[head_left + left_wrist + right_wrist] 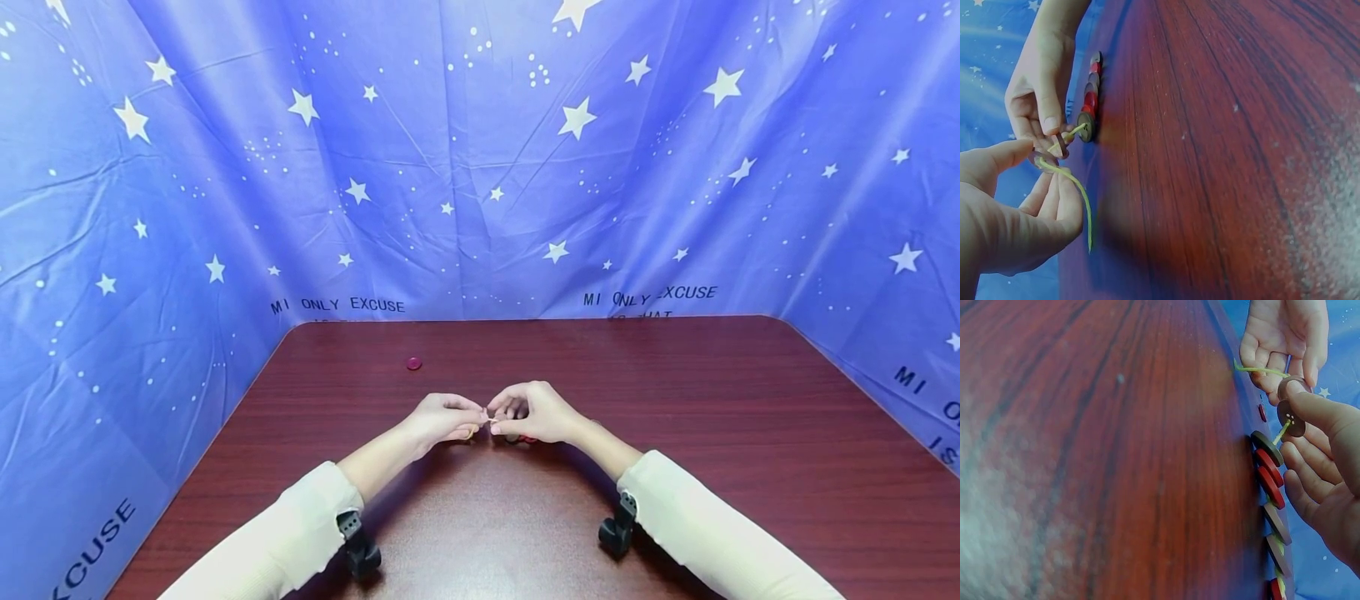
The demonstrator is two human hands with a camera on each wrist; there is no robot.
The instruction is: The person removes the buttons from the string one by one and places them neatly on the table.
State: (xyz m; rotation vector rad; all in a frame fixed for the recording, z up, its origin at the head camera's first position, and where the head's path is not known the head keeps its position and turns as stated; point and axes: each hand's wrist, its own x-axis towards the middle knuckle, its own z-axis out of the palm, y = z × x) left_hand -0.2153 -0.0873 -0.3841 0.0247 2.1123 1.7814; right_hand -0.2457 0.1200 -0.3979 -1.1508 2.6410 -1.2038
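Observation:
In the head view my left hand [448, 415] and right hand [543, 412] meet low over the middle of the table. The left hand pinches a brown button [1041, 160] between thumb and fingertips. A yellow-green cord [1079, 185] runs through this button, its free end hanging past the left fingers. Close beside it, my right hand pinches another brown button [1291, 420], also on the cord. Beyond that, a row of red, brown and dark buttons [1270, 486] is threaded along the cord, at the right hand's side. In the head view the hands partly hide this string.
A loose dark red button [414, 363] lies on the brown wooden table [675, 367], farther back and left of the hands. A blue star-printed cloth [480, 150] hangs behind the table and along its sides. Black wrist mounts [617, 527] sit at the sleeve cuffs.

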